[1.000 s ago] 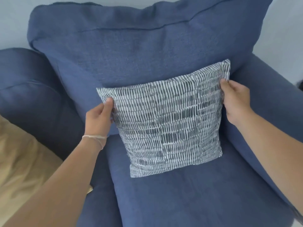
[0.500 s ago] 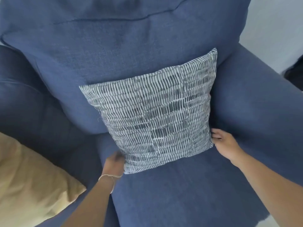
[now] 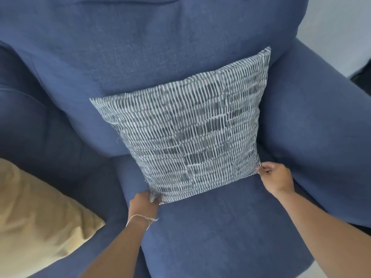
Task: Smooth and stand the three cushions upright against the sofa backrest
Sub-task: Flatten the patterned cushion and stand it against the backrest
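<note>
A square cushion (image 3: 186, 127) with a grey and white dash pattern stands leaning against the blue sofa backrest (image 3: 140, 47), its lower edge on the seat. My left hand (image 3: 143, 205) pinches the cushion's lower left corner. My right hand (image 3: 276, 178) pinches its lower right corner. A tan cushion (image 3: 34, 215) lies at the lower left, partly cut off by the frame edge. No third cushion is in view.
The blue seat cushion (image 3: 220, 233) spreads in front of the patterned cushion. A padded armrest (image 3: 321, 127) rises on the right, another sofa section (image 3: 30, 121) on the left. A pale wall (image 3: 341, 27) shows at the top right.
Both hands moved down from the cushion's upper corners to its lower corners and now pinch them. The view has tilted down and closer to the seat.
</note>
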`<state>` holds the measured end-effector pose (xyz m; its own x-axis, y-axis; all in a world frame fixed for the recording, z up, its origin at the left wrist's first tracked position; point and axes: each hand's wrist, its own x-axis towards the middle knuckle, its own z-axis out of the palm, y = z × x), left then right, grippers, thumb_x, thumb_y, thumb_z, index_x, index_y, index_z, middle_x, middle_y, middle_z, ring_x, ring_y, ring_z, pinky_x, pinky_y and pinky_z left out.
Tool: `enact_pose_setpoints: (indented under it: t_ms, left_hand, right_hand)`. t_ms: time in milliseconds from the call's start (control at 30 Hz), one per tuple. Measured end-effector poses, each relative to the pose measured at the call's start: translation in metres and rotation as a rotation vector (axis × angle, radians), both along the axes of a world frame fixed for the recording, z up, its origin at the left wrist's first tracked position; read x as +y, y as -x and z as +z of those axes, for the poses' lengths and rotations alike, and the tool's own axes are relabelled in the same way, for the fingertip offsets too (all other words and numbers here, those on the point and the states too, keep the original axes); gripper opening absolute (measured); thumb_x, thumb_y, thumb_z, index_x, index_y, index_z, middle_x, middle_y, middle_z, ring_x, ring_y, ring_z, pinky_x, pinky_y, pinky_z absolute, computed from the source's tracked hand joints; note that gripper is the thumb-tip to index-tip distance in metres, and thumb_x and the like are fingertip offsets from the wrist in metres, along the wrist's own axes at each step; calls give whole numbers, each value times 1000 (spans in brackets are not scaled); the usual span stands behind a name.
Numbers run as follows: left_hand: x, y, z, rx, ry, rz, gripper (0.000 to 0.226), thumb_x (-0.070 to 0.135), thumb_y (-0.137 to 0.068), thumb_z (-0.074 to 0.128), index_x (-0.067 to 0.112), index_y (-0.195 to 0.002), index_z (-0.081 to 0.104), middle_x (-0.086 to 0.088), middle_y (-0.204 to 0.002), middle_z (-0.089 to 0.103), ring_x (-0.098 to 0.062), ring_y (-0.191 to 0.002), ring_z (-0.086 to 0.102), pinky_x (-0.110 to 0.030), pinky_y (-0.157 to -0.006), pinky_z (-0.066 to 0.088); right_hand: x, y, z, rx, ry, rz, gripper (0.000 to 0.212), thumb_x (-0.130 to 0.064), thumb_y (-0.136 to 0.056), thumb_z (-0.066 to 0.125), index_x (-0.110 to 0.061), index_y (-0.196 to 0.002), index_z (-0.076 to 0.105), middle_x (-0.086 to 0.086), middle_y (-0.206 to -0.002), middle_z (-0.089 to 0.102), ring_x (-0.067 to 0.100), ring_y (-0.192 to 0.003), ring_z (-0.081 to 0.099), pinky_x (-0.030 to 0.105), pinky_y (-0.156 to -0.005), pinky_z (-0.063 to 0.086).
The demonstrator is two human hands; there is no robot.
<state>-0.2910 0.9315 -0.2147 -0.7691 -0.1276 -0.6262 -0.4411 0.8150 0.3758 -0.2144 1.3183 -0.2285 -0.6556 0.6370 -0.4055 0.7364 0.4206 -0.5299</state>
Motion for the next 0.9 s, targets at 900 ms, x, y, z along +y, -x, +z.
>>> enact_pose_setpoints:
  t_ms: [900]
  left_hand:
    - [-9,65,63,483,-596,172,30,22,-92,72,-3,-75,72,-16,-71,67,-6,-63,54,-25,-64,45]
  right_hand:
    - [-15,91,89,474,309,-176,26,-23,-104,56,-32,-87,73,-11,-95,75,8,-91,69,32,-88,56]
